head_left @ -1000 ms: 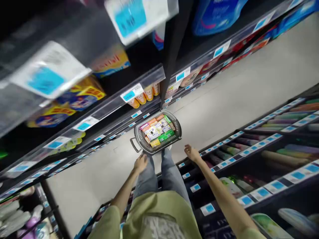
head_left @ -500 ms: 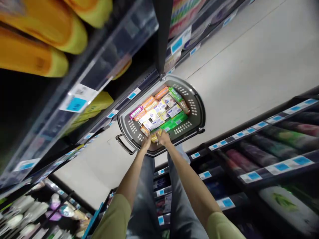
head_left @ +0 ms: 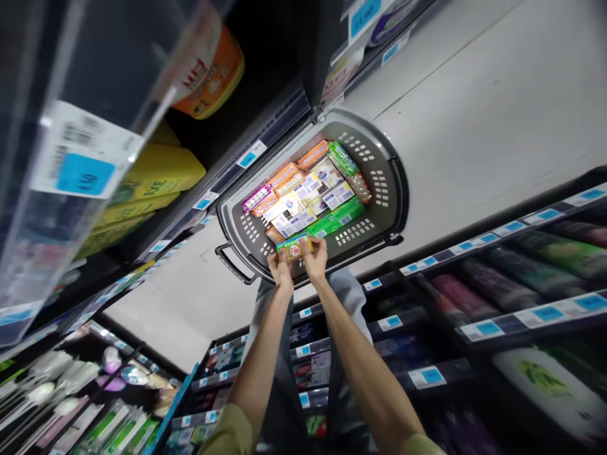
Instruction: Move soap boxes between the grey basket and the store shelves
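Observation:
Both my hands hold one small yellow packet (head_left: 294, 248) with a green-blue edge, above the near side of a grey shopping basket (head_left: 386, 230). My left hand (head_left: 281, 268) pinches its left end. The right end is between the fingers of my right hand (head_left: 314, 258). Inside the basket lie white-and-yellow packs (head_left: 294, 218) in the middle, orange packs (head_left: 284, 174) along the far side, a magenta pack (head_left: 257, 198) at the left, and green packs (head_left: 336, 217) on the near side. Another green pack (head_left: 343, 158) lies at the far right.
The basket stands on the pale floor (head_left: 474, 107) between shelves. A left shelf holds yellow packs (head_left: 147, 177) and an orange tub (head_left: 211, 72). Dark shelves with bottles (head_left: 507, 275) run along the right. The basket's handle (head_left: 236, 265) sticks out at the left.
My hands have turned the yellow packet so its green-blue edge and printed face now show. The view has shifted, with the basket appearing slightly larger and higher.

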`<state>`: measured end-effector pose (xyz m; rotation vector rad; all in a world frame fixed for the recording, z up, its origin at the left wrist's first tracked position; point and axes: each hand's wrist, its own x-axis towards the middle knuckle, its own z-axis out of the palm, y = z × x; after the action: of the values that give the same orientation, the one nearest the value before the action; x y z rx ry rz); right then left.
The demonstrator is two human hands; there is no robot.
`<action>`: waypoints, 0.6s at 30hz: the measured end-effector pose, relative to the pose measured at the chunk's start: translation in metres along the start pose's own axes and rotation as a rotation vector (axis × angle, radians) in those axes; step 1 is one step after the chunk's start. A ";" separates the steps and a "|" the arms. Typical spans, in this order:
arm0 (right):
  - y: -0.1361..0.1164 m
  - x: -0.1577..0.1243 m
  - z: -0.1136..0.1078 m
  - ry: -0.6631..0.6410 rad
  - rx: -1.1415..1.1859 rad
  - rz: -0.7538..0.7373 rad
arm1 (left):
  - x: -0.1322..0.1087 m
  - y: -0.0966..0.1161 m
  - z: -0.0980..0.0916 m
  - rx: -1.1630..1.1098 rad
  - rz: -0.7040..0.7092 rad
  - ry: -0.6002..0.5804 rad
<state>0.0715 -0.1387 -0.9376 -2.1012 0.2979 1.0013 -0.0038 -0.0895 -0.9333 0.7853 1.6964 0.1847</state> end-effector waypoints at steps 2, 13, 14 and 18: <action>-0.014 -0.017 -0.018 0.030 0.224 -0.023 | -0.026 0.029 -0.007 -0.055 0.025 -0.041; -0.136 -0.052 -0.122 -0.179 0.634 -0.285 | -0.117 0.159 -0.013 -0.121 -0.059 -0.614; -0.145 -0.053 -0.129 -0.216 0.637 -0.312 | -0.124 0.165 -0.013 -0.089 -0.051 -0.651; -0.172 -0.062 -0.147 -0.450 0.714 -0.239 | -0.156 0.179 -0.011 -0.116 -0.099 -0.774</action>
<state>0.1979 -0.1373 -0.7408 -1.2031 0.1380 1.0016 0.0689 -0.0419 -0.7125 0.5767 0.9764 -0.0871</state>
